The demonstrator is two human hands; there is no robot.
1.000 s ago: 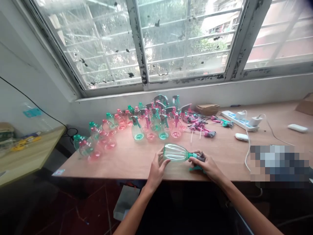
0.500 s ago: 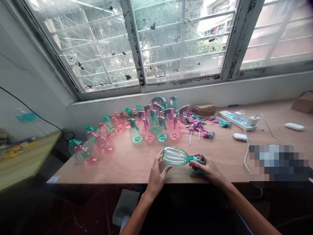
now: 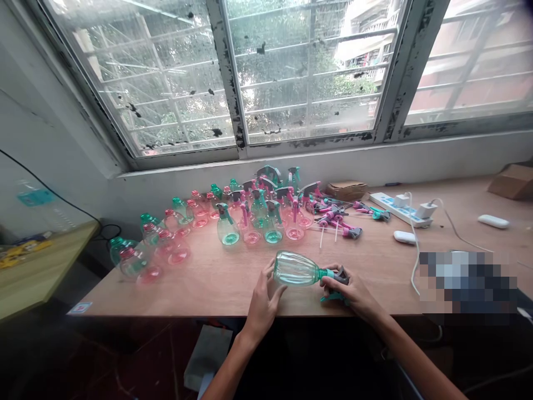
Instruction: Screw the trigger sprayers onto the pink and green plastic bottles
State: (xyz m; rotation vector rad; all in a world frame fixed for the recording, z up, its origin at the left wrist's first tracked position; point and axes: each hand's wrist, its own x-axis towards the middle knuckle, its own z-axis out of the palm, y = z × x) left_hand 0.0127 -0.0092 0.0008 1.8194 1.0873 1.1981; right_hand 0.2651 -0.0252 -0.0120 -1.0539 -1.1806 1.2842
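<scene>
A clear green spray bottle [image 3: 295,268] lies sideways in the air over the table's front edge, its base to the left. My left hand [image 3: 263,294] is closed round the base end, thumb below and fingers behind. At the neck, my right hand [image 3: 347,291] grips the grey and teal spray head [image 3: 330,274], whose trigger hangs underneath. The head sits against the bottle's neck; whether it is fully screwed on I cannot tell. Behind my hands stand several pink and green bottles fitted with spray heads [image 3: 272,222].
Several headless bottles [image 3: 166,239] stand in rows at the left. Loose pink and teal spray heads [image 3: 337,222] lie right of centre, beside a white power strip [image 3: 401,209] with plugs and cables. A brown box [image 3: 513,180] is at the far right, below the windows.
The view has shifted slightly, so the whole scene sits a little further left. Both hands keep the same hold on the bottle and its spray head.
</scene>
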